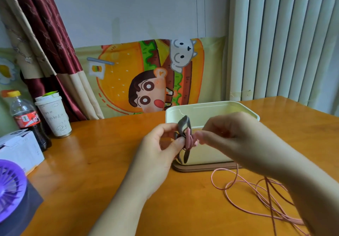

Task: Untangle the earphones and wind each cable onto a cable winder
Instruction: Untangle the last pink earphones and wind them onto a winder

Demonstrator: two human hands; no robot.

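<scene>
A grey cable winder (pixel 184 125) is held up above the table, in front of a cream box. My left hand (pixel 161 147) pinches it between thumb and fingers. A few turns of pink earphone cable (pixel 189 140) are wrapped round its middle. My right hand (pixel 236 136) pinches the pink cable just to the right of the winder. The loose rest of the pink cable (pixel 244 186) lies in tangled loops on the wooden table at the lower right, partly hidden under my right forearm.
A cream box (pixel 212 107) on a brown base stands just behind my hands. At the left are a cola bottle (pixel 25 118), a white cup (pixel 55 116), a white carton (pixel 20 149) and a purple fan (pixel 11 186). A cartoon cloth hangs at the back.
</scene>
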